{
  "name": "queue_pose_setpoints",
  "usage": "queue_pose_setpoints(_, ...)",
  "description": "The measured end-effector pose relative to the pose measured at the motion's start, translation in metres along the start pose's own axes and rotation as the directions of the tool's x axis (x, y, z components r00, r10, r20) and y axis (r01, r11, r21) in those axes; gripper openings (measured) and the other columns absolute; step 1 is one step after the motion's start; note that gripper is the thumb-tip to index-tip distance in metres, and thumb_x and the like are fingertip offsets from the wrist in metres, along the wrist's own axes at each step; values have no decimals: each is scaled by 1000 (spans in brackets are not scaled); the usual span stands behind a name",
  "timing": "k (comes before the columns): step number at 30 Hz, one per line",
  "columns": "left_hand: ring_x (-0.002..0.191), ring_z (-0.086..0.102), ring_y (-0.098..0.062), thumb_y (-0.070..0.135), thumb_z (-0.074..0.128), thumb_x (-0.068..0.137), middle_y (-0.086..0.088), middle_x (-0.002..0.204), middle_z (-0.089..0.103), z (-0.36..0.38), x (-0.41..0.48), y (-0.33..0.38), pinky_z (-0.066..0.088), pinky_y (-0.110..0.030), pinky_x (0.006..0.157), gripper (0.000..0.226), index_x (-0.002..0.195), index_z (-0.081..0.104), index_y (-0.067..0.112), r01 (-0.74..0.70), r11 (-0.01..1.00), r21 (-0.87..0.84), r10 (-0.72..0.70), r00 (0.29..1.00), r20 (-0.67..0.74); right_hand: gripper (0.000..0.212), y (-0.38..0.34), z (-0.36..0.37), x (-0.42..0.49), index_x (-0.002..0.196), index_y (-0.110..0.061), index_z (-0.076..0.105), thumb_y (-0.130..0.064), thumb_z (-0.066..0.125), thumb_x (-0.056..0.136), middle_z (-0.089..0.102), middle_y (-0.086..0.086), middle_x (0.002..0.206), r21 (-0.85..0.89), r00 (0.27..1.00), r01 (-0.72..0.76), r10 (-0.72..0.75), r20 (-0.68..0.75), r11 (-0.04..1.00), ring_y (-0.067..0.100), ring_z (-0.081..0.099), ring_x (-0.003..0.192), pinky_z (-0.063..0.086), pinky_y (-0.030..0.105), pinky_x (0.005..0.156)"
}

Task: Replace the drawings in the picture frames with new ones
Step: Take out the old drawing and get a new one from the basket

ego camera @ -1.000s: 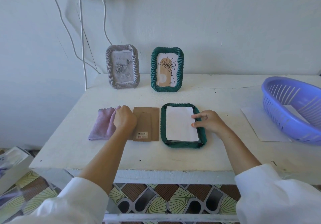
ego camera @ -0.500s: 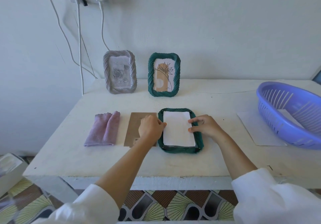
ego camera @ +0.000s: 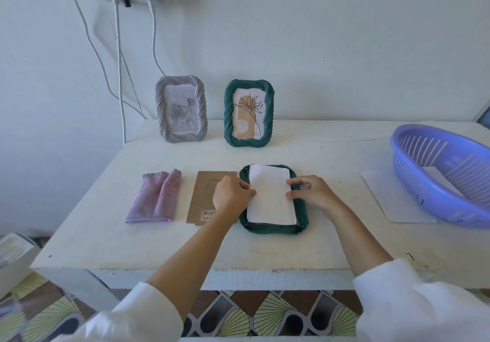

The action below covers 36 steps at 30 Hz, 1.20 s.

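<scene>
Left hand: my left hand (ego camera: 231, 195) is curled, its fingertips pressed on the left edge of the white sheet (ego camera: 271, 195); I cannot tell whether they pinch it or only press.
Right hand: my right hand (ego camera: 311, 193) rests on the right rim of the lying frame (ego camera: 302, 210), fingers together, their tips touching the sheet's right edge.
White sheet: blank side up, lying inside the green frame that lies face down on the table (ego camera: 185, 243).
Backing board: a brown card (ego camera: 202, 195) with a barcode label lies flat just left of the lying frame, partly under my left hand.
Cloth: a folded pink cloth (ego camera: 156, 197) lies left of the card, apart from it.
Standing frames: behind the lying frame, near the wall, a green frame (ego camera: 249, 113) with a line drawing of a plant stands upright; a grey frame (ego camera: 180, 112) with a drawing of roses stands to its left.
Basket: a purple slotted basket (ego camera: 445, 172) sits well to the right of the lying frame, resting on a sheet of paper (ego camera: 392, 201).
Surface: the table is white and worn, with small dark marks.
Room: a pale wall (ego camera: 331, 36) behind, plugs and white cables (ego camera: 119, 76) hanging above the grey frame; patterned floor tiles (ego camera: 238, 312) below the table's front edge.
</scene>
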<state>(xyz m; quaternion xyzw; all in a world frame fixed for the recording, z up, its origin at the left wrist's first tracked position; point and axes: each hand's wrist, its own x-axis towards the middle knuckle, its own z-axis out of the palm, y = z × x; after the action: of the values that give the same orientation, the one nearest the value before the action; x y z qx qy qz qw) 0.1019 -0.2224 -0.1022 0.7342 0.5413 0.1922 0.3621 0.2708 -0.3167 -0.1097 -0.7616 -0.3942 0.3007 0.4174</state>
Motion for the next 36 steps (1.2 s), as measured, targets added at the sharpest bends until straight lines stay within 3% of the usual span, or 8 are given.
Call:
queue_pose_setpoints(9, 68, 54, -15, 13, 75, 76, 0, 72, 59, -17, 12, 10, 47, -26, 73, 12, 72, 65, 9, 144, 894, -423, -95, 986, 136, 25, -1, -5, -1, 110, -15, 66, -11, 59, 87, 60, -5, 98, 103, 1000, 1, 2, -30, 995, -8, 49, 81, 40, 1, 62)
queue_pose_setpoints(13, 57, 46, -11, 10, 70, 80, -1, 69, 56, -25, 14, 19, 48, -14, 46, 15, 92, 64, 4, 158, 843, -515, -59, 977, 202, 24, -3, -9, -3, 110, -17, 65, -14, 56, 89, 60, -6, 103, 135, 997, -7, 16, -70, 991, -11, 50, 82, 39, 6, 63)
queue_pose_setpoints(16, 52, 40, -11, 12, 68, 83, -2, 64, 52, -27, 16, 33, 45, -23, 44, 13, 94, 64, 6, 184, 830, -526, -44, 963, 266, 25, -8, -23, -6, 113, -18, 65, -15, 55, 89, 59, -5, 109, 105, 984, 33, -13, -177, 994, -2, 52, 85, 40, 15, 72)
queue_pose_setpoints(18, 50, 37, -10, 13, 68, 83, -2, 59, 49, -22, 17, 45, 31, -18, 40, 10, 92, 65, 8, 188, 828, -529, -31, 956, 292, 27, -11, -42, -9, 112, -19, 65, -14, 55, 88, 61, -3, 112, 47, 958, 60, -45, -285, 997, 10, 54, 85, 40, 20, 79)
queue_pose_setpoints(22, 49, 41, -9, 9, 70, 80, -2, 60, 53, 7, 8, 76, 30, -15, 37, 8, 81, 62, 10, 185, 826, -533, 16, 937, 350, 28, -13, -98, -25, 104, -18, 68, -5, 58, 82, 65, -1, 106, -153, 817, 134, -196, -542, 979, 3, 50, 68, 36, 1, 61)
queue_pose_setpoints(25, 41, 45, -8, 6, 72, 78, -5, 58, 54, 41, -5, 103, 32, -16, 37, 12, 75, 60, 8, 184, 846, -500, 43, 912, 408, 32, -7, -149, -38, 110, -18, 65, -9, 62, 79, 61, 5, 117, -310, 747, 6, -211, -631, 951, 18, 57, 97, 37, 17, 79)
queue_pose_setpoints(31, 45, 48, -12, 2, 70, 78, -8, 59, 53, 123, -26, 143, 30, -16, 40, 19, 68, 56, 7, 217, 864, -455, 15, 890, 455, 58, 20, -206, -56, 128, -22, 51, -28, 73, 74, 55, 8, 129, -334, 940, -183, 65, -335, 925, 24, 53, 117, 40, 37, 102)
queue_pose_setpoints(36, 49, 46, -20, 2, 70, 77, -12, 58, 53, 164, -32, 155, 35, -22, 46, 12, 69, 60, 1, 236, 893, -384, -63, 909, 411, 56, 37, -216, -56, 129, -27, 48, -19, 67, 77, 55, 10, 124, -385, 976, -109, 26, -215, 916, 23, 54, 112, 43, 32, 90)
